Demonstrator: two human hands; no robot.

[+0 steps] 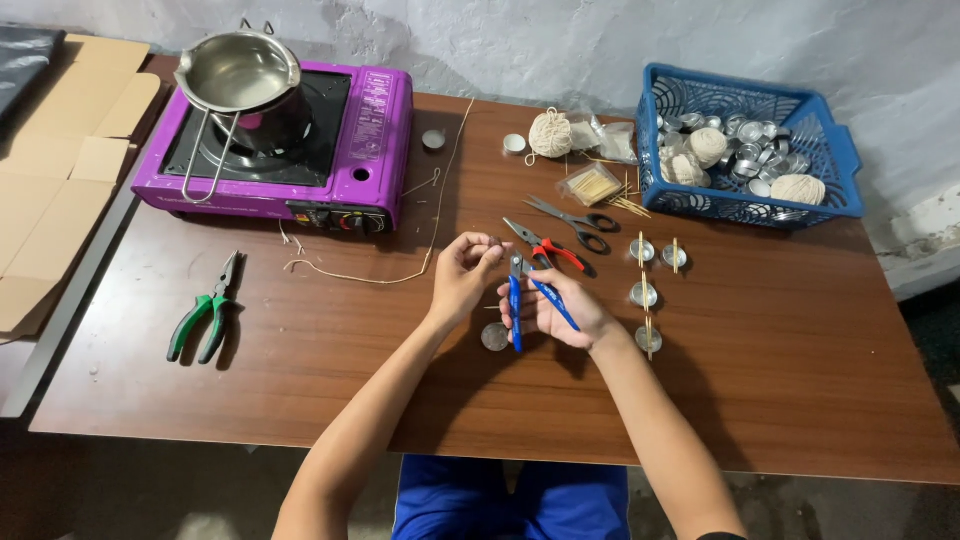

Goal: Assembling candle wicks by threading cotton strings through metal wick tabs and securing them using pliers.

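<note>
Head view: right hand (pixel 556 312) gripping blue-handled pliers (pixel 517 300), long axis running toward the person, jaws pointing away. Left hand (pixel 466 272) just beside, to its left, fingertips pinched on something small at the pliers' tip, too small to tell. Round metal disc (pixel 495 336) on table (pixel 300 380) beneath both hands.

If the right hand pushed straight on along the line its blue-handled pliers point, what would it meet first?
Probably the left hand: the blue-handled pliers in the right hand point up-table, their tip close beside its pinched fingertips. Depth is unclear; beyond lie the red-handled pliers.
</note>
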